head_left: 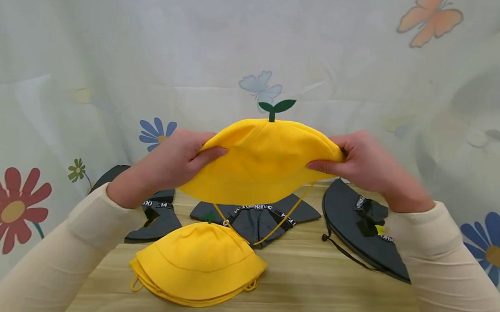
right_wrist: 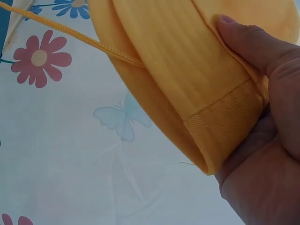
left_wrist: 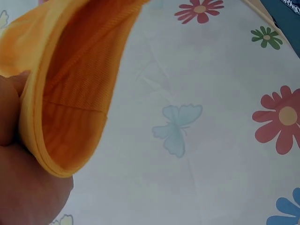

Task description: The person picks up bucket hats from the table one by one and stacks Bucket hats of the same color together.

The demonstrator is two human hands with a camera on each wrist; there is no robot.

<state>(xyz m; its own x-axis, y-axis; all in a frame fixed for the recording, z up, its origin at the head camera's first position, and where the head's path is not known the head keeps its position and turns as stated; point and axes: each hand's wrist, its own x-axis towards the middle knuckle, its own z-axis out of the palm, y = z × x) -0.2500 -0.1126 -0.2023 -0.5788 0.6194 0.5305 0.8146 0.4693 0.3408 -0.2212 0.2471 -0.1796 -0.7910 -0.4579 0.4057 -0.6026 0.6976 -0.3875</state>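
A yellow hat (head_left: 266, 161) is held up in the air by two hands, above the desk (head_left: 303, 286) and in front of a cloth (head_left: 196, 44) printed with flowers and butterflies. By the grip of the left hand (head_left: 181, 156) one side of the hat is pinched, with the thumb laid on the outer face; by the grip of the right hand (head_left: 359, 162) the opposite side is pinched in the same way. In the left wrist view the hollow of the hat is shown, and a seam is seen inside it. The crown is topped by a green sprout (head_left: 272, 113), and below the brim a yellow cord (right_wrist: 77, 35) is hung in a long loop.

On the desk, a stack of yellow hats (head_left: 200, 264) is placed, one brim being laid over another. Behind it a dark hat with lettered straps (head_left: 258, 220) is seen; more dark hats are placed at the left (head_left: 154, 226) and at the right (head_left: 347, 223), partly hidden by the arms.
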